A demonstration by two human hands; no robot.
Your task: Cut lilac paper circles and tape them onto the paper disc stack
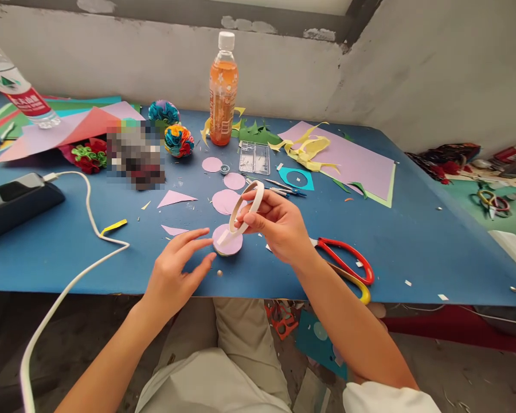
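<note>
My right hand (275, 221) grips a roll of white tape (258, 198), its thumb and fingers closed on the ring. A short strip of tape reaches from the roll to a lilac paper disc (231, 244) on the table. Beside that disc is my left hand (178, 267), fingers apart and holding nothing, with the fingertips at the disc's left edge. Whether they touch it I cannot tell. Further lilac paper circles (226, 202) lie just beyond the roll. Scissors with red and yellow handles (346, 261) rest near my right forearm.
An orange drink bottle (223, 92) stands at the back. Near it are ruffled paper flowers (179, 140), a clear plastic case (254, 158) and a lilac sheet (356, 163) with yellow scraps. A white cable (88, 264) crosses the left side from a dark device (21, 201).
</note>
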